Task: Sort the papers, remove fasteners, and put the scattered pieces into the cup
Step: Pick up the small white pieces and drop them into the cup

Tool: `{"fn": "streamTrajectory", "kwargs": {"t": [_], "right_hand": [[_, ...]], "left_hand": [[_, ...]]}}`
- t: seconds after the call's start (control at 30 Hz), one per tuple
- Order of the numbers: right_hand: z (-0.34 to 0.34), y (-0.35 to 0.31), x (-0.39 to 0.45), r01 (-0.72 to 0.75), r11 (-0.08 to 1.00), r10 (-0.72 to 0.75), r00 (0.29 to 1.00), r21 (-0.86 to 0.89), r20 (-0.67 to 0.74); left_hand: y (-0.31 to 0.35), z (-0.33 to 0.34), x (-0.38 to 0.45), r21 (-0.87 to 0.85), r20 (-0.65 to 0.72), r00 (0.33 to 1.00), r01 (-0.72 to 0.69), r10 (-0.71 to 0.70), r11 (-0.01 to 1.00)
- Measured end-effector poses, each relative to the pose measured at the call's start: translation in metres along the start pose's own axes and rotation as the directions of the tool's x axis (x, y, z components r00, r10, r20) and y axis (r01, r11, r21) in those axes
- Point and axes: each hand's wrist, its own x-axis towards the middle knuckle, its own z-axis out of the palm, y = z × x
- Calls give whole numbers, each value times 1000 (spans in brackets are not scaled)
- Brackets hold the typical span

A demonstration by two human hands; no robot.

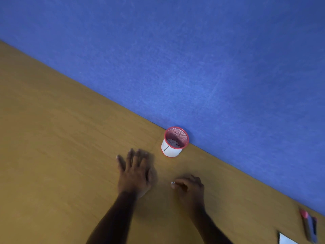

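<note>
Hands were low over the wooden desk [61, 138], both of them busy just short of the cup [175, 142]. Left hand [135, 175] lay flat, fingers spread wide, palm down on the wood, gripping nothing at all. Right hand [190, 186] was curled, thumb and forefinger pinched tight on a tiny white piece [172, 182] that poked out at the fingertips, just above the desktop. That cup stood upright against the blue partition [193, 59], red mesh rim on top, a white wrap round its lower half, and a small heap of pale bits sat inside at the bottom. It was near the left fingertips, a little beyond them. Off at the right edge a few markers [310, 228] lay side by side, blurred, with a corner of white paper [285, 240] just beside them.
</note>
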Motion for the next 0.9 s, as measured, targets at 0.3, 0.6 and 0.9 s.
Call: {"fn": "streamTrajectory", "kwargs": {"t": [0.3, 0.6, 0.9], "right_hand": [[6, -2, 1, -42, 999, 42, 999, -28, 27], [4, -6, 3, 44, 991, -34, 996, -124, 81], [-1, -12, 12, 156, 966, -112, 970, -204, 215]], "left_hand": [[0, 0, 0, 6, 21, 1000, 11, -11, 1000], [1, -3, 0, -4, 11, 1000, 7, -7, 1000], [1, -2, 1, 10, 19, 1000, 12, -12, 1000]]}}
